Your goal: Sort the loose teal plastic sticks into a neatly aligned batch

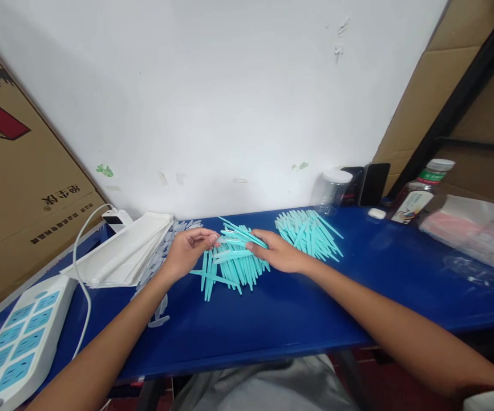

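A small bunch of slim turquoise sticks [243, 231] is held above the middle of the blue table [281, 319], toward its far edge. The right hand [283, 254] has thumb and fingers clamped on the bunch. The left hand [191, 248] pinches thumb and fingertips together at a pale tip [225, 240]; whether it is loose or part of a stick, I cannot tell. Good handling here probably means a firm right grip, with the sticks fanned slightly, and a light, straight left pinch so nothing bends. Beneath lies a stick pile [247, 271]; another pile [307, 234] sits rightward, near the far edge. Translucent pieces [156, 257] scatter leftward, beside white sleeves [122, 251].
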Tool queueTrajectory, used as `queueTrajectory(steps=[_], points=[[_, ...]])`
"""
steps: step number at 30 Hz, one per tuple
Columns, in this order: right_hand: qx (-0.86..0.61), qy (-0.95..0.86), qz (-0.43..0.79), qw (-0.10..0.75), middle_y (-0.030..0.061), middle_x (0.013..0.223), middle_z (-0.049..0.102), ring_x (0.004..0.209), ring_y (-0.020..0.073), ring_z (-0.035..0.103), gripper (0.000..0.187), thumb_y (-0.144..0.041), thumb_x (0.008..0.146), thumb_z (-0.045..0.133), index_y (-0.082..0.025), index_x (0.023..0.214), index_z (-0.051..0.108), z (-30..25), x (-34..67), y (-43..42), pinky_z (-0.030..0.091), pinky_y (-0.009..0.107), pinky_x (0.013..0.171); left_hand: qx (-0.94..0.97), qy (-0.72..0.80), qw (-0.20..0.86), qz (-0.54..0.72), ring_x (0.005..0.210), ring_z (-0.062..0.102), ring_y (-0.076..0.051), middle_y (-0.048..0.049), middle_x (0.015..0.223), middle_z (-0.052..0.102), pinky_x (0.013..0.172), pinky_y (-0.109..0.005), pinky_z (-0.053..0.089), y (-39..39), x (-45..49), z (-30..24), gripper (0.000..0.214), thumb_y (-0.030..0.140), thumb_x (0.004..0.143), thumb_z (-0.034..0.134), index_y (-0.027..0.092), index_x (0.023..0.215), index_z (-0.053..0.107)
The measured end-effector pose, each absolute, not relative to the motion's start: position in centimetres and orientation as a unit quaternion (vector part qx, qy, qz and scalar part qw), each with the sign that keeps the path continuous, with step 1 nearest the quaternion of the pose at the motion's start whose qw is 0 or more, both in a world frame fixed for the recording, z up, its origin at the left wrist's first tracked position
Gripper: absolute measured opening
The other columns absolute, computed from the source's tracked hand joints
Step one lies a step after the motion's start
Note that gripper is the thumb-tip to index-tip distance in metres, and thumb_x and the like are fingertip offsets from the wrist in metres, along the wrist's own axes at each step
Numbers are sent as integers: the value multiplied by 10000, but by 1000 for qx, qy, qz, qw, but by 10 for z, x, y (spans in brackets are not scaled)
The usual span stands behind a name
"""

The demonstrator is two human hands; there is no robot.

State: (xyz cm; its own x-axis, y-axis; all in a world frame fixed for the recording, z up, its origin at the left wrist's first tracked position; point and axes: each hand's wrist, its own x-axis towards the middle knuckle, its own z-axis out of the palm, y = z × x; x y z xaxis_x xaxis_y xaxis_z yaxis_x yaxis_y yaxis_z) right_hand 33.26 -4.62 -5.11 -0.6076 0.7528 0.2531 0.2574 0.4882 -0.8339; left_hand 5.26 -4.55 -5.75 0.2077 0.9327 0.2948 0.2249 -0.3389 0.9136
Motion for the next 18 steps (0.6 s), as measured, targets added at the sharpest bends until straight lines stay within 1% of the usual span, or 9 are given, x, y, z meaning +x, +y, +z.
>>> queueTrajectory(steps=[5, 9, 14, 18], points=[[-324, -802, 400, 301, -10, 823, 477, 736, 154, 450, 369, -539, 1028, 475, -196, 895, 501, -51, 332, -47, 372, 275, 660, 654, 443, 373, 487, 762, 751, -214, -80, 792, 792, 681, -278, 572, -49, 58, -54, 299, 418, 816, 823, 147, 935, 783], [-330, -798, 394, 316, -14, 815, 468, 729, 151, 445, 365, -531, 1026, 484, -199, 876, 485, -51, 332, -46, 369, 276, 659, 647, 455, 367, 489, 765, 752, -227, -95, 834, 803, 676, -301, 598, -48, 58, -53, 326, 420, 779, 850, 141, 941, 797], [-335, -788, 400, 326, -19, 783, 475, 706, 150, 441, 360, -533, 1023, 489, -206, 871, 477, -51, 332, -46, 365, 276, 647, 633, 453, 369, 508, 696, 731, -197, -95, 882, 801, 684, -323, 622, -47, 56, -54, 336, 397, 753, 874, 134, 950, 803], [-337, -788, 403, 320, -16, 774, 493, 696, 155, 445, 361, -540, 1020, 491, -209, 877, 485, -51, 332, -46, 360, 278, 632, 617, 444, 400, 512, 705, 748, -201, -84, 842, 791, 708, -319, 621, -48, 56, -52, 344, 363, 727, 901, 131, 957, 793]])
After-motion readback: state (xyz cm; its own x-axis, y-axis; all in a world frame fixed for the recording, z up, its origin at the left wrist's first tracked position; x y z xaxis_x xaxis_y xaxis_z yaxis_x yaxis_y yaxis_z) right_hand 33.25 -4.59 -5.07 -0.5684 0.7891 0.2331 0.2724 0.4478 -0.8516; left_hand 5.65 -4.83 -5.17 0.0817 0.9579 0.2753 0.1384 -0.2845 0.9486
